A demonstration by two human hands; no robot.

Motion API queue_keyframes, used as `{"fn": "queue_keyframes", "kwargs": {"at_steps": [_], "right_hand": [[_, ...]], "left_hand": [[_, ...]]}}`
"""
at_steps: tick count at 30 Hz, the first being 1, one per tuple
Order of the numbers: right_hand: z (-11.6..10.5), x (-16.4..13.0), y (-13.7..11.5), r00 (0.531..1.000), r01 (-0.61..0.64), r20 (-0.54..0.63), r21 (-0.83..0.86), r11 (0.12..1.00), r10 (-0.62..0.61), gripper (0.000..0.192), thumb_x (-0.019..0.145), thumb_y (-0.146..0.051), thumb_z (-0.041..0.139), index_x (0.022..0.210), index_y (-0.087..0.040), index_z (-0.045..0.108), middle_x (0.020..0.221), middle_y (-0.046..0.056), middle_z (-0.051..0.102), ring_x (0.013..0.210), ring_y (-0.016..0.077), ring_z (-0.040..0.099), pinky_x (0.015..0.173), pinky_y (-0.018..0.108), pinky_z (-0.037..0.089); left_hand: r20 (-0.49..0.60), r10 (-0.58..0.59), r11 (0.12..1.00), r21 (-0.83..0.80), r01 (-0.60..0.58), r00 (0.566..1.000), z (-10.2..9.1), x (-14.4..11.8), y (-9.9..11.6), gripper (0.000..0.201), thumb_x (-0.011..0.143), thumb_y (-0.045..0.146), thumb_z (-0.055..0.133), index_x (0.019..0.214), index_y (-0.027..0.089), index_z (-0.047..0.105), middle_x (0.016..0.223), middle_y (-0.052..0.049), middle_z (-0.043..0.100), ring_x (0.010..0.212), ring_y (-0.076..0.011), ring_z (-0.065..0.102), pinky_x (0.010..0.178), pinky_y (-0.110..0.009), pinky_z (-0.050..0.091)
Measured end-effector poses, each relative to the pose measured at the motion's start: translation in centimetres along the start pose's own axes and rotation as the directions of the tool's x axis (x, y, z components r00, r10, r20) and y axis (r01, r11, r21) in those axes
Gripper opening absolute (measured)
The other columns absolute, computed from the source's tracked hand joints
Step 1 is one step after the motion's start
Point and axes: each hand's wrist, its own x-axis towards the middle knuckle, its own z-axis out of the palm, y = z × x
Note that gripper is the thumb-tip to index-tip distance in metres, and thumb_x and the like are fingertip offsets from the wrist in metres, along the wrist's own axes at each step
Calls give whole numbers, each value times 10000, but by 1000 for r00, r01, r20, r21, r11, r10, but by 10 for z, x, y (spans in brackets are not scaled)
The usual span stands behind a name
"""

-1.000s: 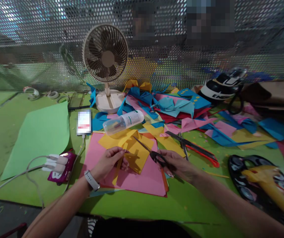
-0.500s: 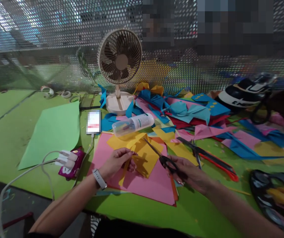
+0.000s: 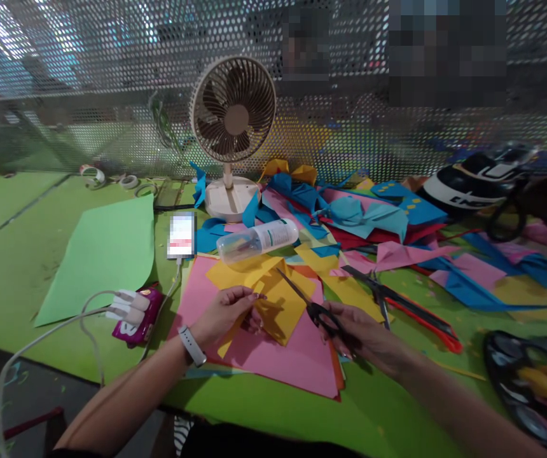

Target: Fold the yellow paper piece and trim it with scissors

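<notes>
My left hand (image 3: 235, 312) pinches a narrow strip of yellow paper (image 3: 226, 344), its end hanging out below the fingers. In my right hand (image 3: 357, 331) is a pair of black scissors (image 3: 318, 313), fingers through the handles and blades pointing up and left, away from my left hand. Between the hands a larger yellow paper sheet (image 3: 287, 318) lies on a stack of pink paper (image 3: 273, 359). Whether the blades are parted is hard to see.
A clear bottle (image 3: 257, 242) lies behind the paper, with a fan (image 3: 234, 117) beyond it. A red-handled cutter (image 3: 416, 313) rests right of the scissors. Left are a phone (image 3: 180, 235), a charger cable (image 3: 4, 381) and a green sheet (image 3: 104, 254). A black palette (image 3: 502, 381) sits at right.
The lower end of the yellow strip in my left hand has swung to the left. My hands and the scissors have barely moved.
</notes>
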Motion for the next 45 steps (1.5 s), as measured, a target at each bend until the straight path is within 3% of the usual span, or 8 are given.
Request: {"fn": "queue_keyframes", "kwargs": {"at_steps": [13, 20, 35, 45], "right_hand": [[0, 0, 0, 1000, -8, -1, 3, 1000, 8, 428, 666, -506, 763, 786, -164, 535, 640, 18, 666, 349, 22, 457, 334, 137, 330], [0, 1, -3, 1000, 13, -4, 11, 1000, -13, 417, 663, -487, 769, 790, -163, 538, 633, 20, 670, 351, 36, 459, 340, 155, 331], [-6, 0, -9, 998, 50, -20, -73, 996, -51, 410, 690, -507, 733, 797, -149, 565, 639, 25, 685, 345, 32, 449, 340, 150, 340], [-15, -4, -26, 971, 202, -102, -118, 972, -215, 406, 675, -511, 737, 764, -163, 547, 651, -8, 668, 372, 30, 477, 345, 145, 350]], "left_hand": [[23, 19, 1000, 21, -19, 1000, -1, -2, 0, 289, 812, 400, 650, 881, 126, 589, 626, -33, 646, 531, -123, 612, 553, -263, 495], [-56, 63, 998, -7, -64, 996, 1, -2, 7, 306, 761, 415, 696, 847, 144, 583, 646, -19, 646, 550, -118, 603, 563, -248, 476], [-96, 101, 994, 40, -97, 990, 0, -1, 10, 294, 759, 412, 694, 859, 153, 597, 629, -4, 635, 527, -104, 582, 526, -220, 452], [-96, 134, 991, 15, -134, 986, -4, 1, 10, 326, 739, 416, 710, 907, 157, 604, 668, -15, 653, 582, -117, 606, 576, -233, 471]]}}
